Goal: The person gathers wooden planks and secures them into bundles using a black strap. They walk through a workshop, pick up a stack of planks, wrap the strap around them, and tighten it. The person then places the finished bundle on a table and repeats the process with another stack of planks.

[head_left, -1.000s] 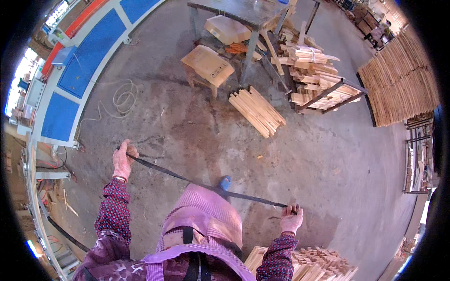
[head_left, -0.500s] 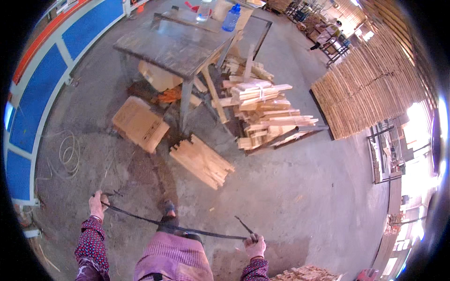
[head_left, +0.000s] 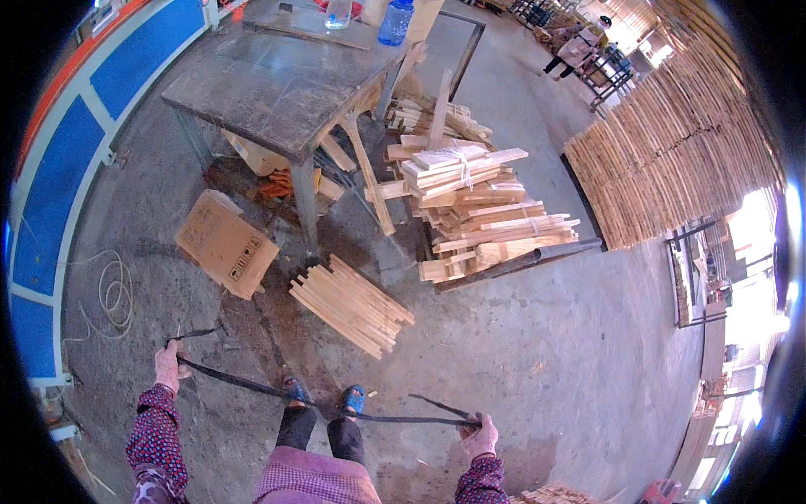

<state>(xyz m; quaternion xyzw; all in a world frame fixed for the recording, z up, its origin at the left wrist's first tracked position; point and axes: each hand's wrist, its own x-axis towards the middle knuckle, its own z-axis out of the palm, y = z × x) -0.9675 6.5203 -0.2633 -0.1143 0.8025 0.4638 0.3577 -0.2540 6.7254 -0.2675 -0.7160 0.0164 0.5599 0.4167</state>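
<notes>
- Head view: ahead of your feet a loose bundle of pale wooden slats (head_left: 353, 304) lies on the concrete floor (head_left: 537, 370), between you and a worn dark work table (head_left: 285, 84).
- Right of the table a heap of tied slat bundles (head_left: 474, 202) is stacked on a low frame; well beyond it, wide sheets of slats (head_left: 680, 143) cover the floor.
- Left of the loose bundle, a brown cardboard box (head_left: 225, 244) rests tilted beside the table leg, small dark handling marks printed on its near face.
- A coil of pale cord (head_left: 113, 294) lies by the blue-panelled wall (head_left: 75, 143); a blue bottle (head_left: 395, 21) stands on the table's far edge.
- Your left hand (head_left: 168, 365) is closed in a fist around one end of a dark strap (head_left: 327, 407), a short tail sticking out above it.
- Your right hand (head_left: 478, 435) is clenched on the other end, another tail trailing left.
- The strap runs taut between both fists, crossing just over your blue-sandalled feet (head_left: 323, 396), near the loose slats but apart from them.
- Far off, another person (head_left: 579, 42) stands by a rack.
</notes>
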